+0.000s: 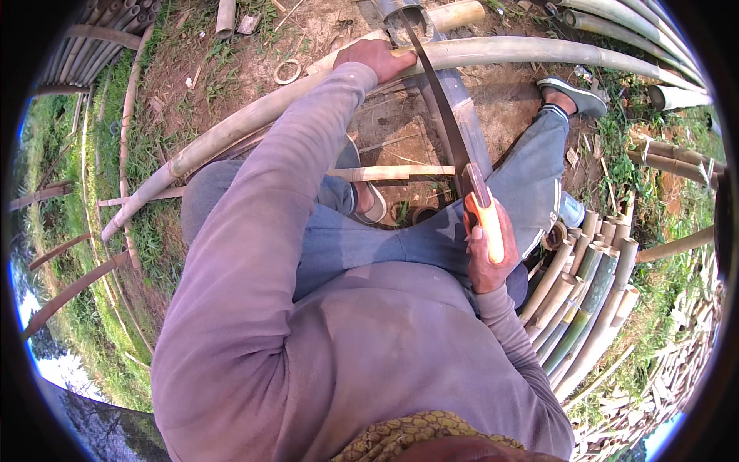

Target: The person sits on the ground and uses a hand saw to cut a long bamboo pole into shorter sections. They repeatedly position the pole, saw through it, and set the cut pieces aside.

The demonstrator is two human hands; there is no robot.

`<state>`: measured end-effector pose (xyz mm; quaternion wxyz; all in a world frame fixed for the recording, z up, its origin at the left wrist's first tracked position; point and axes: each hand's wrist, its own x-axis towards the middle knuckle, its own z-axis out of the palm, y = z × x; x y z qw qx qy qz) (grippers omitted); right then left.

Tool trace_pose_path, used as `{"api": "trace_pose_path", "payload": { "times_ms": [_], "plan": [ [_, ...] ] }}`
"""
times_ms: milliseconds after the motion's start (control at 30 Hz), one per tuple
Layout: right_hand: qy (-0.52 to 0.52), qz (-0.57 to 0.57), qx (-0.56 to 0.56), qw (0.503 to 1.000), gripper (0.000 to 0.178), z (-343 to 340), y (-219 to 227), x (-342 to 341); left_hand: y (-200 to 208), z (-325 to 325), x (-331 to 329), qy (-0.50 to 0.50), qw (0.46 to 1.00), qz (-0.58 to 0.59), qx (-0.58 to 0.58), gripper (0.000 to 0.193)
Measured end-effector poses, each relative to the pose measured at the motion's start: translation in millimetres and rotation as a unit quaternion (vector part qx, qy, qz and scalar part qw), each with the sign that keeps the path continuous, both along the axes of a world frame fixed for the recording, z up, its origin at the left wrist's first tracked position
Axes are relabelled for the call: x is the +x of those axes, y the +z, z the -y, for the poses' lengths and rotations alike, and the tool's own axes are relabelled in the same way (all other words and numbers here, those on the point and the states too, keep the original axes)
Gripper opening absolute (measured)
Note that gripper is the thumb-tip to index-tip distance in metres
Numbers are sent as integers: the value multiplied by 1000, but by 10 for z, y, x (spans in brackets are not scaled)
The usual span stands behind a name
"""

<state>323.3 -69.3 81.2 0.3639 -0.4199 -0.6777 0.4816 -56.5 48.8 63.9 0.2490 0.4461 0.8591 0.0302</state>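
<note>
A long pale bamboo pole (231, 132) curves across the view in front of me, from the left to the upper right. My left hand (376, 61) is closed over the pole, just left of the saw blade. In my right hand (493, 250), near my right thigh, is the orange handle of a hand saw (449, 115). Its long dark blade points away from me and crosses the pole close to my left fingers. Whether the teeth have cut into the bamboo, I cannot tell. Under the pole runs a grey beam-like support (467, 127).
A bundle of cut bamboo lengths (589, 292) stands by my right side. More poles (631, 27) lie at the upper right, and others (100, 42) are stacked at the upper left. A cut bamboo ring (287, 71) lies on the dirt. My legs spread to either side of the support.
</note>
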Motion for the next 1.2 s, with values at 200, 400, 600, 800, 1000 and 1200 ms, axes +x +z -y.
{"api": "trace_pose_path", "payload": {
  "times_ms": [200,400,600,800,1000,1200],
  "plan": [
    [12,-5,118,993,46,-628,-134,-872,-11,-36,75,-8,1000,-6,16,85],
    [-6,-44,-23,999,44,-218,-32,-401,-31,-84,25,-16,1000,-12,8,85],
    [-7,-38,19,999,44,-145,-248,-247,-100,-9,46,-7,1000,-6,0,87],
    [11,-62,61,996,45,-693,-163,-991,-169,-98,-180,-77,996,38,-1,93],
    [26,-43,108,993,47,-612,-105,-1018,-76,55,-196,-150,988,19,-7,99],
    [50,-14,139,989,49,-561,-85,-1230,86,300,-309,-102,991,-81,-11,65]
  ]
}}
